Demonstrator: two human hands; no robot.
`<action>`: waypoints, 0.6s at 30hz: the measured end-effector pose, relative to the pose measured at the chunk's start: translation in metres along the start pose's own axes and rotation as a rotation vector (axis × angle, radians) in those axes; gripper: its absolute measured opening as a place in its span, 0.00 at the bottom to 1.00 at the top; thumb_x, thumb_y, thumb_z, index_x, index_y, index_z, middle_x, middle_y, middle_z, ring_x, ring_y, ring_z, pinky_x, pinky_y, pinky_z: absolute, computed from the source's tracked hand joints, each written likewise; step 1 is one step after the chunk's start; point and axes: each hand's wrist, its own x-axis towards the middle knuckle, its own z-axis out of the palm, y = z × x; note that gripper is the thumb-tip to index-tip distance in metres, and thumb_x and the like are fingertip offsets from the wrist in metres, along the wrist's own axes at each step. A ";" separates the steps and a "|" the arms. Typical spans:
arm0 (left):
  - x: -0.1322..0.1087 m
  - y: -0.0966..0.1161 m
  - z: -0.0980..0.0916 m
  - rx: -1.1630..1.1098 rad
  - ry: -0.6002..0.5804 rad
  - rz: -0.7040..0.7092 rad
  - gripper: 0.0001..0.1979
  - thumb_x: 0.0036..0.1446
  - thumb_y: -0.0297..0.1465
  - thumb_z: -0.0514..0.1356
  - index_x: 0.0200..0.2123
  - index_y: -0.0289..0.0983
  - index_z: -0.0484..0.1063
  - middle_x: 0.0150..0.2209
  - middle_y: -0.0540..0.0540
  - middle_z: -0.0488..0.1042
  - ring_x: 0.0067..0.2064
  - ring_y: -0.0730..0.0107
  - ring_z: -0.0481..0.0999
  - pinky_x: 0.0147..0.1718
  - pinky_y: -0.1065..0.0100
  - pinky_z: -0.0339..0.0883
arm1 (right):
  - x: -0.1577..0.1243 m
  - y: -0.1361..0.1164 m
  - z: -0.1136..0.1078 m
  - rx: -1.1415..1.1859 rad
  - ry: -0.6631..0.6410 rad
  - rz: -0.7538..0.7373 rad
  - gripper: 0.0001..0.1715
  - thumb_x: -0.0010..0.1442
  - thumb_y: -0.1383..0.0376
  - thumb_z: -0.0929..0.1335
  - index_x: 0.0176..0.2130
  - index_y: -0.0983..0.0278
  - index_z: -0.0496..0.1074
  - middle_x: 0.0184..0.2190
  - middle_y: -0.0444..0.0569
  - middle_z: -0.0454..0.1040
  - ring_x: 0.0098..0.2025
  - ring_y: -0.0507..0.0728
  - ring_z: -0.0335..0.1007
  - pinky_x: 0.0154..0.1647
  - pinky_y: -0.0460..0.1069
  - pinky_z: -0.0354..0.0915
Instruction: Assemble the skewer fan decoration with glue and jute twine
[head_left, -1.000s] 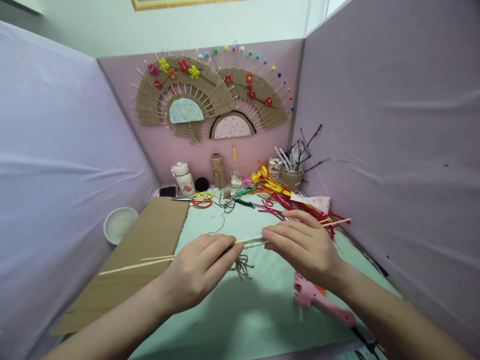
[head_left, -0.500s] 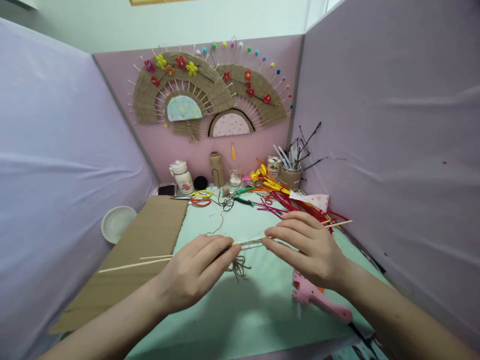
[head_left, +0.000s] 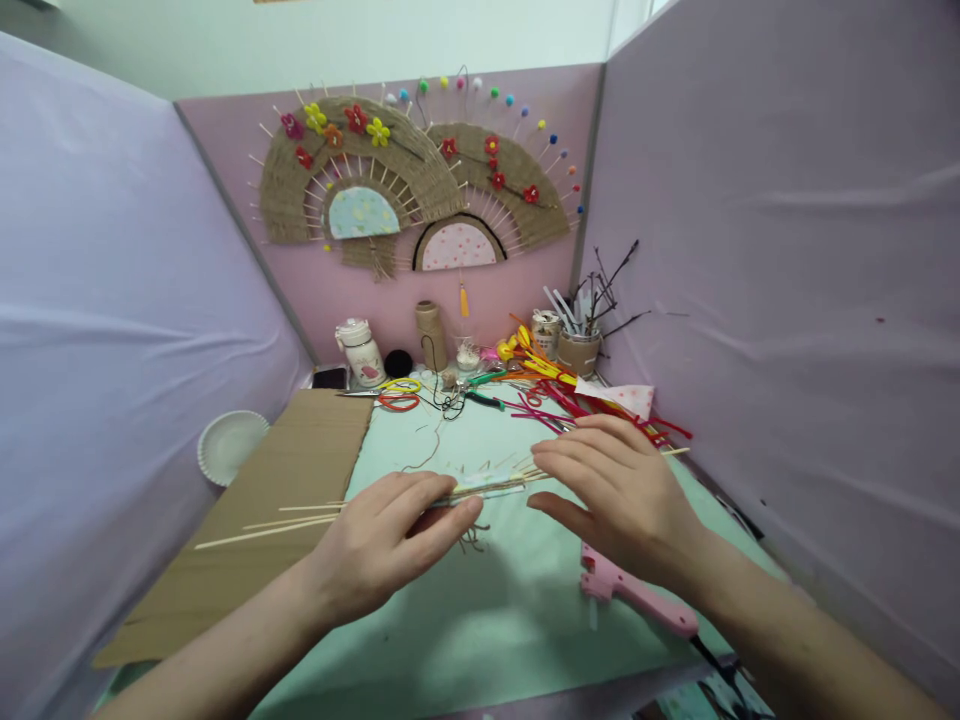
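A fan (head_left: 491, 487) of thin wooden sticks, twine and pale blue patterned cloth is seen nearly edge-on above the table. My left hand (head_left: 386, 540) holds its left part, fingers on top and thumb in front; stick ends (head_left: 266, 520) come out past that hand. My right hand (head_left: 611, 490) is at its other end, fingers stretched out and thumb well apart. Behind the right hand, one stick end (head_left: 676, 451) sticks out. Loose twine ends (head_left: 472, 540) hang below the fan. How the left palm meets the sticks is hidden.
A pink glue gun (head_left: 637, 597) lies under my right forearm. Brown cardboard (head_left: 300, 460) and a white paper plate (head_left: 231, 447) are at left. Behind lie scissors (head_left: 399, 400), green-handled pliers (head_left: 480, 392) and pipe cleaners (head_left: 559, 385), near a twine spool (head_left: 431, 335).
The right thumb has dropped away from its fingers and come off the fan. The left thumb and fingers have parted a little. More of the cloth and the fanned sticks now shows.
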 end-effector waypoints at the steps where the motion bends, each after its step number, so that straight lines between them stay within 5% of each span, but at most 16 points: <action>1: -0.001 0.000 0.001 -0.003 0.007 -0.001 0.16 0.63 0.22 0.56 0.53 0.34 0.68 0.43 0.39 0.77 0.44 0.63 0.77 0.41 0.63 0.74 | 0.000 -0.004 0.003 0.019 -0.015 0.010 0.11 0.64 0.66 0.68 0.47 0.64 0.69 0.40 0.50 0.81 0.42 0.57 0.76 0.52 0.57 0.64; 6: -0.009 0.003 0.012 -0.038 0.010 -0.071 0.19 0.63 0.22 0.55 0.57 0.35 0.65 0.44 0.38 0.78 0.46 0.62 0.78 0.42 0.62 0.73 | -0.004 -0.015 0.022 0.098 -0.036 0.058 0.10 0.66 0.72 0.64 0.47 0.64 0.68 0.36 0.47 0.81 0.38 0.54 0.76 0.54 0.57 0.63; 12: -0.019 0.045 0.013 0.068 0.104 -0.457 0.23 0.58 0.31 0.64 0.56 0.38 0.66 0.53 0.35 0.74 0.59 0.50 0.70 0.57 0.45 0.60 | -0.010 -0.017 0.036 0.098 0.047 0.167 0.11 0.64 0.73 0.66 0.46 0.62 0.67 0.35 0.48 0.80 0.36 0.55 0.74 0.51 0.57 0.65; 15: -0.025 0.078 0.014 -0.139 0.249 -0.524 0.16 0.59 0.27 0.61 0.51 0.36 0.69 0.47 0.37 0.76 0.52 0.56 0.73 0.49 0.53 0.68 | -0.010 -0.020 0.037 0.090 0.063 0.196 0.11 0.63 0.72 0.67 0.47 0.62 0.67 0.34 0.47 0.80 0.35 0.55 0.74 0.51 0.57 0.66; 18: -0.030 0.099 0.023 -0.419 0.258 -0.603 0.10 0.60 0.26 0.58 0.45 0.36 0.72 0.37 0.42 0.77 0.40 0.64 0.76 0.38 0.63 0.73 | -0.008 -0.026 0.036 0.091 0.069 0.225 0.13 0.63 0.73 0.68 0.47 0.63 0.67 0.35 0.48 0.79 0.36 0.55 0.74 0.51 0.57 0.66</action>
